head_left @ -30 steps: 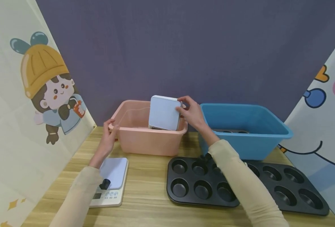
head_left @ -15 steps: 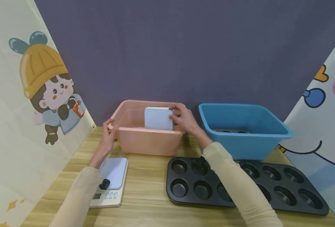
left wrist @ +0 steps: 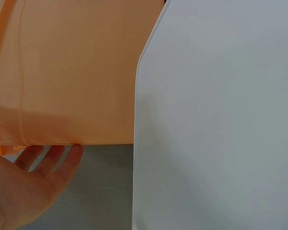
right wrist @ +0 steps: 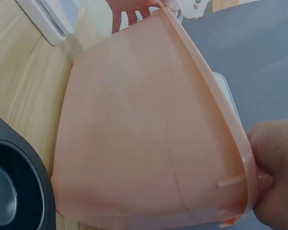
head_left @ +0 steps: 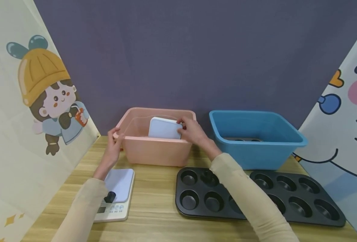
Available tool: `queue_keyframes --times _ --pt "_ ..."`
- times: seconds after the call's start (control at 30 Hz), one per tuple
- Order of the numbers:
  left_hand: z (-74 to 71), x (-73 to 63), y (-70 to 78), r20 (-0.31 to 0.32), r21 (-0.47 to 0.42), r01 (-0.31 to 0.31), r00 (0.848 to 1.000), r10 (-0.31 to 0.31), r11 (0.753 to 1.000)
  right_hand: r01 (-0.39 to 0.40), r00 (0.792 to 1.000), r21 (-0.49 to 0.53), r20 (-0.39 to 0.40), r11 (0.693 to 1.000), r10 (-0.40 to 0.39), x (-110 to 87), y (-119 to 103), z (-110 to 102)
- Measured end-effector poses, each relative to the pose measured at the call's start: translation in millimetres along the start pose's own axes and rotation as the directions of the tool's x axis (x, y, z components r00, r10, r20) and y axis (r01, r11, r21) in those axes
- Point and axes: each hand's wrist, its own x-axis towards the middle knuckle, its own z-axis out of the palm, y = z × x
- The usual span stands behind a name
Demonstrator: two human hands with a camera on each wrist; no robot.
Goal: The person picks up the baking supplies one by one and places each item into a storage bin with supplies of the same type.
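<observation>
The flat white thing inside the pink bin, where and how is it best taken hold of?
Probably by the upper right edge of the flat white thing, from above: its lower part is hidden behind the front wall of the pink bin. The right hand pinches there now.

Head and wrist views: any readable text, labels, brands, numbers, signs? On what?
No legible text anywhere.
Table scale: button markings too small to read; display dark, no digits legible.
Held white item, pink bin, blue bin, muffin trays: no text visible.
Wall prints: cartoon pictures, no words visible.
</observation>
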Motion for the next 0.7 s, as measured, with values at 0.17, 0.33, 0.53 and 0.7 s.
queue_keyframes --times 0.17,0.33,0.53,0.7 --pt "1.2 0.5 0.7 -0.009 -0.006 -0.02 1.0 0.02 1.0 -0.009 0.999 -0.085 0.036 0.996 0.012 -0.4 -1 2" --pt "1.1 0.7 0.1 -0.013 0.003 -0.021 1.0 0.021 1.0 -0.022 0.998 -0.111 0.062 0.994 0.029 -1.0 -1 1" --pt "1.6 -2.1 11.6 0.015 -0.017 0.011 1.0 -0.011 1.0 0.009 0.999 -0.144 0.047 0.99 -0.002 -2.9 1 -2" --pt "2.8 -13.5 32.7 0.029 -0.025 0.021 0.999 -0.02 0.999 0.042 0.999 -0.142 0.028 0.989 -0.038 -5.8 6 -1"
